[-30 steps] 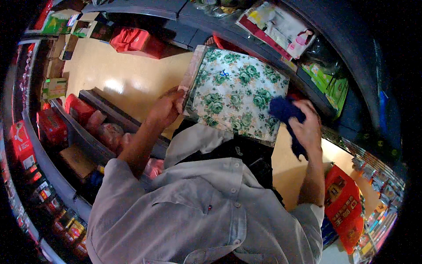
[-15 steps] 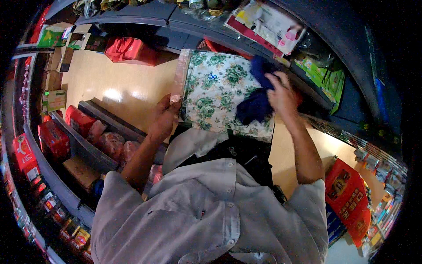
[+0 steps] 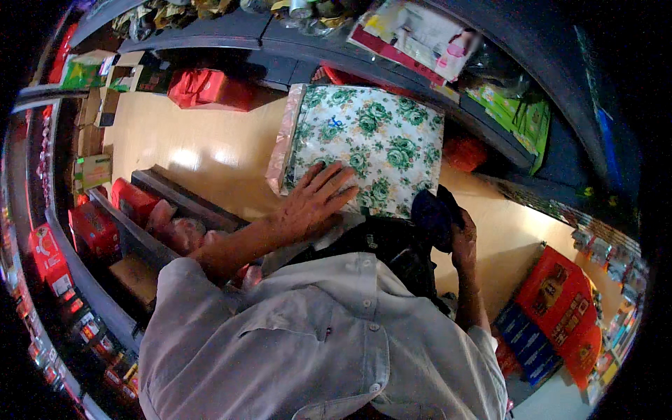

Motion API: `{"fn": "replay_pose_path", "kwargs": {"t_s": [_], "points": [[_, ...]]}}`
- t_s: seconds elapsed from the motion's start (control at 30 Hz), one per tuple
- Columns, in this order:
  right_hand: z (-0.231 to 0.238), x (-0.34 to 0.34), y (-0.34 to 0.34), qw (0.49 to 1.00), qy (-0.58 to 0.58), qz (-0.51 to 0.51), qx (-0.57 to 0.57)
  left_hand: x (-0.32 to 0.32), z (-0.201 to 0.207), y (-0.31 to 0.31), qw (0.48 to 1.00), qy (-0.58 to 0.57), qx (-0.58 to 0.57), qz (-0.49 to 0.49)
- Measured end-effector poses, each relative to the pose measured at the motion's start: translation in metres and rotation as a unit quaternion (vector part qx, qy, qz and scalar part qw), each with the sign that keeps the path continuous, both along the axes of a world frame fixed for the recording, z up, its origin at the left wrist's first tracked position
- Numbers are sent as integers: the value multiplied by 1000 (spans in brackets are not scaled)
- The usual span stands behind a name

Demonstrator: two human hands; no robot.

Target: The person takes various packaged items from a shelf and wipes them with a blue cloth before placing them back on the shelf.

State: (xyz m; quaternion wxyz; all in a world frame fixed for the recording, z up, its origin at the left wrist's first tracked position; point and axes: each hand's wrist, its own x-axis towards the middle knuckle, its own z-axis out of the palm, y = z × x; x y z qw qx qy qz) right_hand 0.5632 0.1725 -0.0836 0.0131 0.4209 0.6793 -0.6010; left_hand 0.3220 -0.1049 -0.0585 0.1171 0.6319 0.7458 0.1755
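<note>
The left hand [image 3: 312,203] is lying open, fingers spread, over the lower left of a flat rectangular white box with a green rose print [image 3: 381,143], which is sitting just before the person's lap. To its right, the right hand [image 3: 465,236] is gripping a bunched dark-blue cloth [image 3: 432,215] at the box's lower right corner; good wiping probably means bracing with the left palm while spreading the cloth flat.

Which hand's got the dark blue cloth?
The right hand: it grips the dark blue cloth near the lower right corner of the floral panel. The left hand is spread over that panel, without cloth.
</note>
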Motion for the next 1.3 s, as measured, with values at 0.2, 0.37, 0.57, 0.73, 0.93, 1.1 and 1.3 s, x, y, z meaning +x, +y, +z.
{"fn": "replay_pose_path", "kwargs": {"t_s": [0.2,0.37,0.57,0.73,0.93,1.1,1.3], "points": [[-8,19,1,942,154,-210,-212,-7,1,7,999,40,12,-33],[2,5,23,925,219,-222,-216,-25,24,18,999,-36,-25,-23],[25,1,42,893,295,-289,-177,-76,142,51,919,-369,16,138],[86,-2,58,888,320,-264,-198,-95,179,72,739,-615,81,265],[112,-41,72,823,343,-441,-108,-123,35,49,637,-687,17,350],[103,-100,44,902,304,-288,103,-81,-1,46,558,-760,5,332],[80,-214,-45,836,287,289,367,-32,7,41,493,-782,5,381]]}}
